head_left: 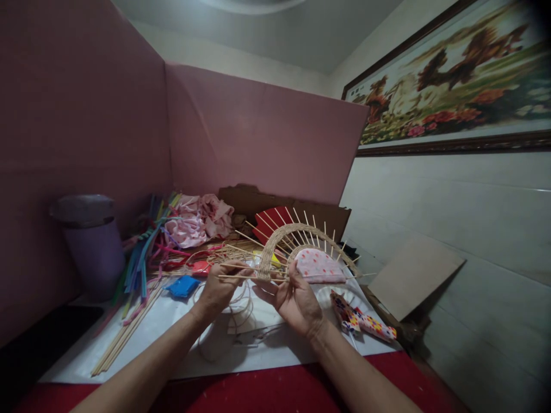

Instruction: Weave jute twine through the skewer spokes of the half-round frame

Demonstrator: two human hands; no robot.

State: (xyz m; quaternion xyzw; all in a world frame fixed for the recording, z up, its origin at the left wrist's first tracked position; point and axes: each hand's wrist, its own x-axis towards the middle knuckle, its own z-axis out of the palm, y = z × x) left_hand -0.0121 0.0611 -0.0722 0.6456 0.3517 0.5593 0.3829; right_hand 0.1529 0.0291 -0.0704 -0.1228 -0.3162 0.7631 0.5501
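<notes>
A half-round woven stick frame (282,236) is held up over the table, its thin wooden sticks fanning outward through a band of tan cord. White fabric with pink-red dots (318,265) fills its inner half-circle. My right hand (297,298) grips the frame at its lower edge, thumb on the near side and palm turned up. My left hand (224,287) is closed at the left end, fingers pinched by the lower sticks and the cord; the exact hold is partly hidden. Loose pale cord (241,307) hangs and coils below my hands.
Left stand a purple bin (94,246), colourful pipe cleaners (144,258) and loose wooden sticks (124,335). A blue packet (182,287) and pink cloth (202,218) lie nearby. Patterned fabric (365,324) is at right; brown cardboard (284,198) stands behind.
</notes>
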